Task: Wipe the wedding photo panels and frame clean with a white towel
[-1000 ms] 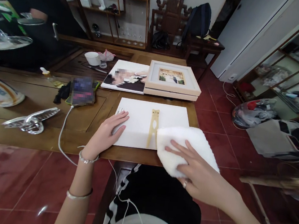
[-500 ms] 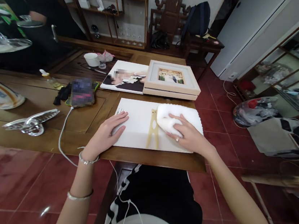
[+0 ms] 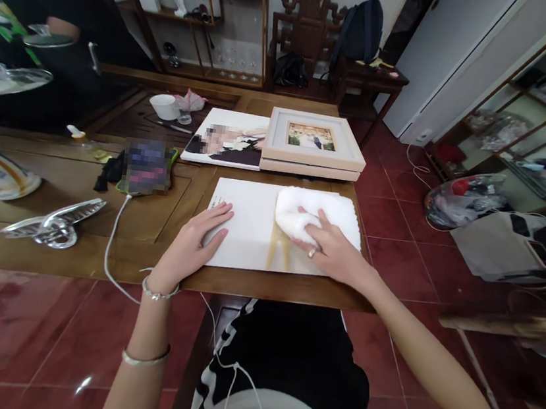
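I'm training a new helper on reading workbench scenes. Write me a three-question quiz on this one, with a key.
1. True or false: the left hand rests at the left edge of the white panel.

2. Multiple choice: which thing is the right hand on?
A) the white bowl
B) the white cloth
C) the silver ornament

3. Count: how many bracelets show on the left forearm?

Key:
1. True.
2. B; its fingers are spread over the cloth, which lies on the panel.
3. Two: one near the hand, one farther up.
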`<act>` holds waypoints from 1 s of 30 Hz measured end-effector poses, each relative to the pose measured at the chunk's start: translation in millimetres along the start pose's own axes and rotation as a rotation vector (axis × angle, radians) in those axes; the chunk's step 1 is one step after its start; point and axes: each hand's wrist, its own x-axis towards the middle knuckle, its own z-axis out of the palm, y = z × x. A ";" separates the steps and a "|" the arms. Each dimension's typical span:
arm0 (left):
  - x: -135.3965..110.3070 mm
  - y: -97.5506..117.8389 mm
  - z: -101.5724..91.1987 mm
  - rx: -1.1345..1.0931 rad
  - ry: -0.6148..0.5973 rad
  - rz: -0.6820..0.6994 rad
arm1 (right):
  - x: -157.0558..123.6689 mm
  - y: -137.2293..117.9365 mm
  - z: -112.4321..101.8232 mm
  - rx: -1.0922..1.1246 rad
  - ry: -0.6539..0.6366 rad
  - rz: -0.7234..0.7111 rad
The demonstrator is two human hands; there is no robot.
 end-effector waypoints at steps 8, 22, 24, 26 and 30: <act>1.3 1.7 0.1 -0.005 0.001 -0.013 | -34.5 -48.1 1.5 0.121 -0.191 -0.091; 0.9 1.5 -0.4 0.005 -0.009 -0.014 | 50.3 4.0 4.4 -0.062 -0.051 -0.109; 1.0 1.2 -0.3 0.009 -0.009 -0.018 | 59.9 10.7 4.8 -0.095 -0.047 -0.133; 1.1 0.9 -0.2 0.009 -0.005 -0.014 | 64.2 12.8 7.2 -0.130 -0.033 -0.137; 1.2 1.0 -0.4 0.003 -0.004 -0.002 | 55.8 1.7 15.9 -0.196 -0.041 -0.195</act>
